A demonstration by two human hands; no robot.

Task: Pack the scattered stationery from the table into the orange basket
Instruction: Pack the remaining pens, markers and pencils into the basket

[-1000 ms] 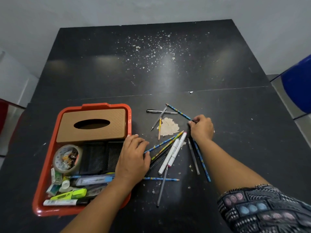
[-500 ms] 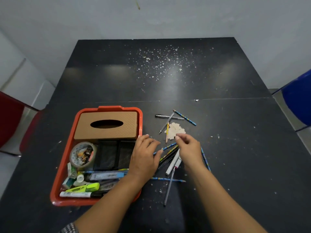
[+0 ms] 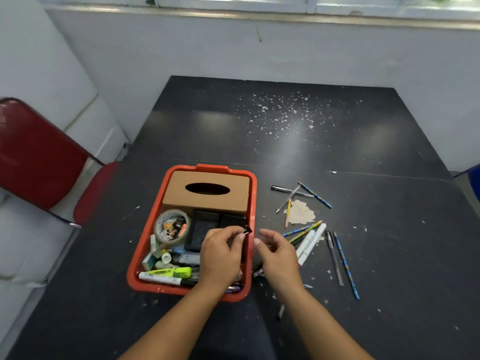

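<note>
The orange basket (image 3: pixel 145 237) sits on the black table and holds a tan tissue box (image 3: pixel 207 194), a tape roll (image 3: pixel 171 227), black mesh holders, a yellow highlighter (image 3: pixel 171 272) and a white marker. My left hand (image 3: pixel 220 255) hovers over the basket's right side and pinches a small black binder clip (image 3: pixel 247 230) between thumb and fingers. My right hand (image 3: pixel 278 253) is just right of the basket rim, fingers apart and empty. Scattered pencils and pens (image 3: pixel 306 231) lie to its right, with white markers (image 3: pixel 310 242) and blue pencils (image 3: pixel 346 266).
A red chair (image 3: pixel 39 157) stands at the table's left. More pens and a blue pencil (image 3: pixel 314 194) lie around a torn paper scrap (image 3: pixel 300 213). White flecks dot the far tabletop (image 3: pixel 280 113). A blue chair edge shows at far right.
The view has tilted up and shifted left. My left hand has moved over the basket and now pinches a black binder clip. My right hand has left the pencils and come beside the basket, open.
</note>
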